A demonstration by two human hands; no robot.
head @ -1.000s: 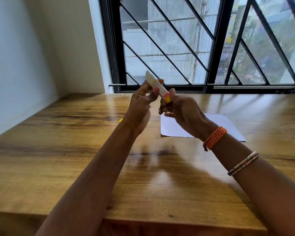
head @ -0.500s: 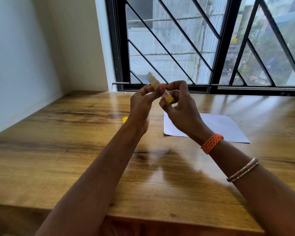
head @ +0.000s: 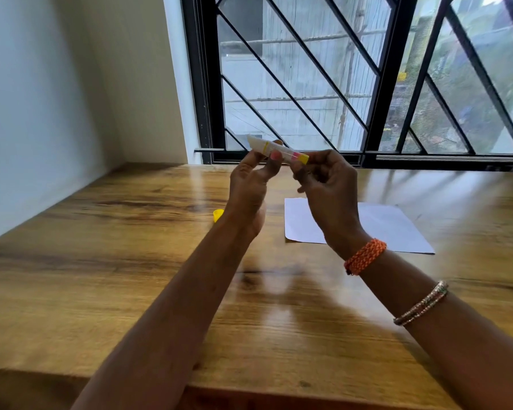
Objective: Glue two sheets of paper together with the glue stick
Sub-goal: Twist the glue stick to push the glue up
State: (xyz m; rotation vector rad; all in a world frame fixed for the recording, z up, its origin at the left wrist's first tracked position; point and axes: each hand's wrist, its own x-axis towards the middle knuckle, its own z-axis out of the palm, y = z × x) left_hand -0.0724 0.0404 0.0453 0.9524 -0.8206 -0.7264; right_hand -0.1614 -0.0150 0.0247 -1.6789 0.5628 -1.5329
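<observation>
Head view shows the glue stick [head: 277, 150] held up in the air over the far half of the wooden table [head: 131, 276], lying almost level, its pale uncapped end pointing left and its yellow base to the right. The left hand [head: 249, 187] pinches the barrel between thumb and fingers; the right hand [head: 328, 187] grips the yellow base, probably to twist the glue out. Its yellow cap [head: 217, 215] sits on the table just left of the left wrist. White paper [head: 394, 229] lies flat toward the far right of the table, partly hidden by the right hand; whether it is one sheet or two stacked cannot be told.

Risks from here, as I judge them: winding out too much glue, so it snaps or smears; a forearm nudging the cap toward the left edge; the unpinned paper sliding or creasing under the first stroke.
</observation>
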